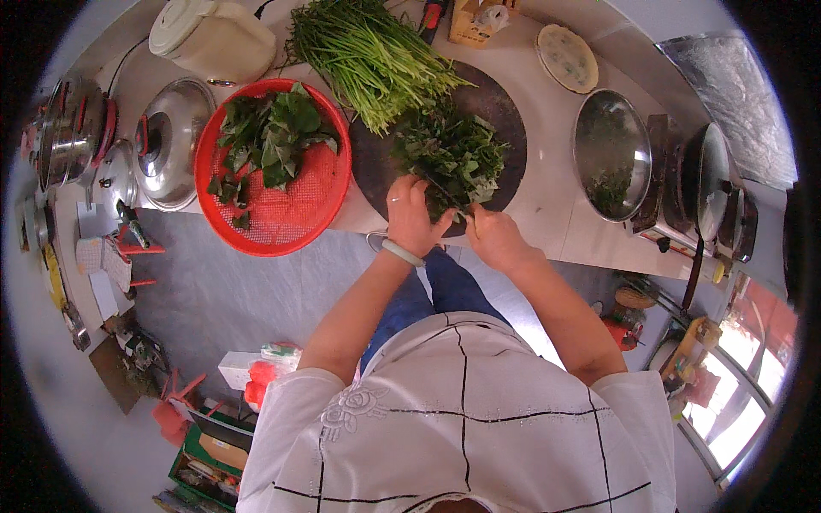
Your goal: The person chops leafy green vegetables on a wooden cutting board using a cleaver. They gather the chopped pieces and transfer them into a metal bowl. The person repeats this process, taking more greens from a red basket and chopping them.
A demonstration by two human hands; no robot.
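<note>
My right hand [497, 237] grips the handle of a kitchen knife [444, 192], whose thin dark blade lies among leafy greens. A heap of cut dark-green leaves [458, 154] covers much of a round dark chopping board [507, 122]. With fingers bent, my left hand [410, 215] holds the greens down at the board's front edge, left of the blade. Leaves partly hide the blade. Left of the board, a red plastic colander [282, 231] contains more whole leaves [276, 131]. A large bunch of thin green stalks [378, 58] overlaps the board's far left side.
To the right stands a steel bowl [612, 154] with some chopped greens inside, beside a gas stove [673, 218] bearing a lidded pan [710, 183]. A pot lid [176, 144] and a cream-coloured jug [215, 42] stand at left. A patterned round plate [567, 58] lies farther back.
</note>
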